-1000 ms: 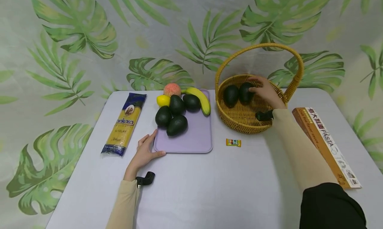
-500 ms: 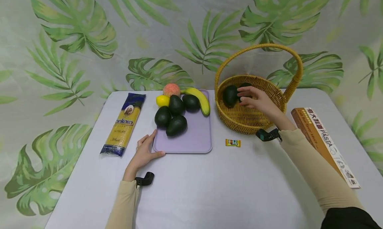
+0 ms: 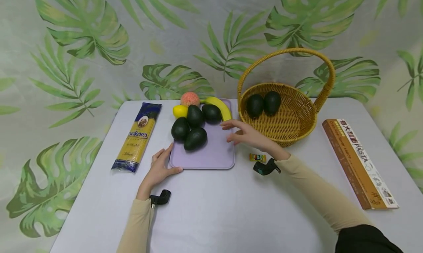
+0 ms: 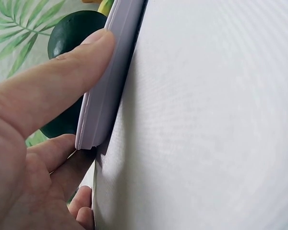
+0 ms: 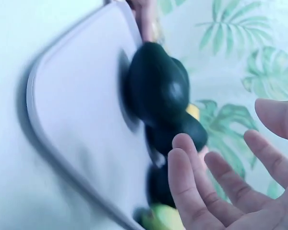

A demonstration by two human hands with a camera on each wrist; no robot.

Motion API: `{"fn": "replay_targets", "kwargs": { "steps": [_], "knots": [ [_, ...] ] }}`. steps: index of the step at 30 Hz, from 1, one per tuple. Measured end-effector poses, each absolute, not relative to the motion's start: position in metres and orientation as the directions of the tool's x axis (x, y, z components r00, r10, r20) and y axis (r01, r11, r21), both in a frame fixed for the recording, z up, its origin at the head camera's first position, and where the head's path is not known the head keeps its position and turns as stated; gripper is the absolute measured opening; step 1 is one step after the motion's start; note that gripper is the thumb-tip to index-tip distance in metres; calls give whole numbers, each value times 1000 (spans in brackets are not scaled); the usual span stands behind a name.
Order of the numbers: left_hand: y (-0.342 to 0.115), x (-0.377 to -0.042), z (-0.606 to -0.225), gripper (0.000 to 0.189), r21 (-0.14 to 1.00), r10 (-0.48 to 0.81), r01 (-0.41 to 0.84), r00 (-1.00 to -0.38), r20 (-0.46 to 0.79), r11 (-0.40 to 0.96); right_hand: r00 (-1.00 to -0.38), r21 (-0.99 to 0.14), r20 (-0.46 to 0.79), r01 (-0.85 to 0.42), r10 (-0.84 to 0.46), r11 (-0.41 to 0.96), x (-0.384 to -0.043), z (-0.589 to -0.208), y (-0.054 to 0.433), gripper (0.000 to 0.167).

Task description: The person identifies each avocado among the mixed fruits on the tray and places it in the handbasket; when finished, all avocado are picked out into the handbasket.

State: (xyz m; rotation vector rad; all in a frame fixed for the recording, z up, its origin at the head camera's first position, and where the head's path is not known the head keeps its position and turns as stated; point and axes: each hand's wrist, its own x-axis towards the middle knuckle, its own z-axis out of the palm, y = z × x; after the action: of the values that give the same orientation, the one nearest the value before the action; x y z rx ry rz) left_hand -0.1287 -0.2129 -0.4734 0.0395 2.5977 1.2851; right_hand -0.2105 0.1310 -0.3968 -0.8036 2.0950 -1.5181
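Observation:
My left hand (image 3: 158, 170) rests at the near left corner of a lilac tray (image 3: 218, 155), its thumb along the front edge and its forefinger at the left side. In the left wrist view the thumb touches the tray's rim (image 4: 116, 57). Several dark green avocados (image 3: 195, 139) lie at the tray's left and back, with a banana (image 3: 216, 103), a lemon (image 3: 180, 111) and a pinkish-orange fruit (image 3: 190, 98) near the far edge. Above the tray's right edge hovers my right hand (image 3: 248, 135), holding nothing, its fingers spread and loosely bent near the banana.
Right of the tray stands a wicker basket (image 3: 289, 126) with a tall handle and two avocados (image 3: 255, 106) inside. A small yellow wrapped candy (image 3: 257, 157) lies before it. A pasta bag (image 3: 137, 137) is at far left, a pasta box (image 3: 360, 163) at far right.
My right hand has come out of the basket, leaving two avocados there, and moved left to the tray's right edge. My left hand has stayed at the tray's corner.

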Motion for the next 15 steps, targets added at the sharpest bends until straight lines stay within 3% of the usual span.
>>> {"fn": "replay_targets", "kwargs": {
  "steps": [7,15],
  "knots": [
    [-213,-129,-472,98,782,135,-79,-969,-205,618,-692,-958,-95,-131,-716,255,-215,-412,94,56],
    [-212,-128,-473,98,780,130,-84,-969,-208,620,-722,-857,-104,-283,-684,429,-218,-418,52,64]
  ]
}}
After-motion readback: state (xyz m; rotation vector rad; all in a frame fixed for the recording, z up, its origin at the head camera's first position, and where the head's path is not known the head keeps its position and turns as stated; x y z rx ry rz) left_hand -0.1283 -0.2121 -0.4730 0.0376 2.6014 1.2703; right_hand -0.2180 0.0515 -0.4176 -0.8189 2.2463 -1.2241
